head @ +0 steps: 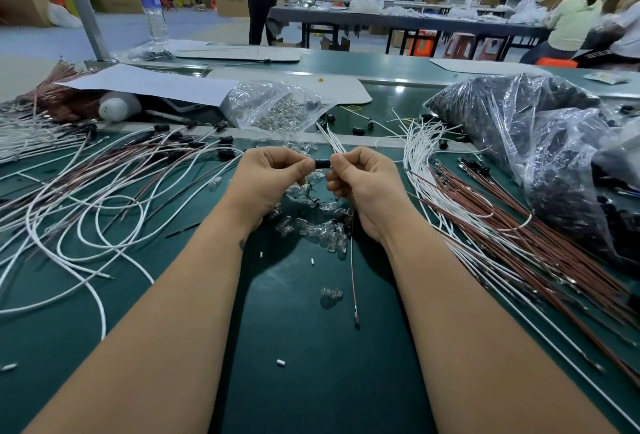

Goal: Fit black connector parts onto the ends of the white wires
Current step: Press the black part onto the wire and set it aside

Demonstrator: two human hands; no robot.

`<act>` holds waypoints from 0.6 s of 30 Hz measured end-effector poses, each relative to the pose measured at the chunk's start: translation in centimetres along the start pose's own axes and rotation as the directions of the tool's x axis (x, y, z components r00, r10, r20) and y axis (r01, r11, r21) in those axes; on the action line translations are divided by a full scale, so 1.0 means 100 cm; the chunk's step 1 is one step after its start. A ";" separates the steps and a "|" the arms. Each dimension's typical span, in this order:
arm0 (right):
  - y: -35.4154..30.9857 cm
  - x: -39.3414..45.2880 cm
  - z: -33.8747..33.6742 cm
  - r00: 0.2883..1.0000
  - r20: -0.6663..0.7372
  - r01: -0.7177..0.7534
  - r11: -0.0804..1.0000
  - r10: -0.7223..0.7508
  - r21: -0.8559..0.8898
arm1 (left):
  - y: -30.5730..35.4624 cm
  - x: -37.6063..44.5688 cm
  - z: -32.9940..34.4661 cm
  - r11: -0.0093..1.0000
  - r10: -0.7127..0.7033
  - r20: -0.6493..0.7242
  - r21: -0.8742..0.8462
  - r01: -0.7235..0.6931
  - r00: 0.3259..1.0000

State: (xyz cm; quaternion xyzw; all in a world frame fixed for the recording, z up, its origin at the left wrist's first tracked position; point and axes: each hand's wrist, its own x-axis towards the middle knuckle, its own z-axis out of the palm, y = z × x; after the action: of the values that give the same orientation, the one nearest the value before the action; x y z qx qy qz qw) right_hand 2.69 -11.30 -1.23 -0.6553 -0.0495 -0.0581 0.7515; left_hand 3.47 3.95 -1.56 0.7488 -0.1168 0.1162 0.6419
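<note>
A small black connector part (322,163) sits between my two hands above the green mat (304,347). My left hand (268,179) pinches its left end with thumb and curled fingers. My right hand (363,184) pinches the right end and also grips a few white wires (330,137) that fan up and away from the fist. A brown wire (352,274) hangs from under my right hand down onto the mat. Loose white wires (420,142) lie in a bundle at the right; wires with black connectors fitted (194,142) lie at the left.
Clear glass bulbs (322,229) are piled under my hands. A plastic bag of black parts (540,142) fills the right; a clear bag of metal pieces (273,107) lies behind. Brown wires (540,253) stretch along the right. A water bottle (152,7) stands far left. People work at tables behind.
</note>
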 end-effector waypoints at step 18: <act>-0.007 0.003 -0.005 0.979 -0.202 0.030 0.999 -0.024 0.029 | -0.002 0.002 0.002 0.999 -0.022 -0.023 0.048 0.023 0.999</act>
State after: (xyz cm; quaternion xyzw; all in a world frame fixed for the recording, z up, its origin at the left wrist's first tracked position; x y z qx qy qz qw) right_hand 2.90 -11.89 -0.57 -0.6332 0.0170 -0.1337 0.7622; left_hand 3.77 3.75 -1.72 0.7639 -0.0983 0.1203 0.6264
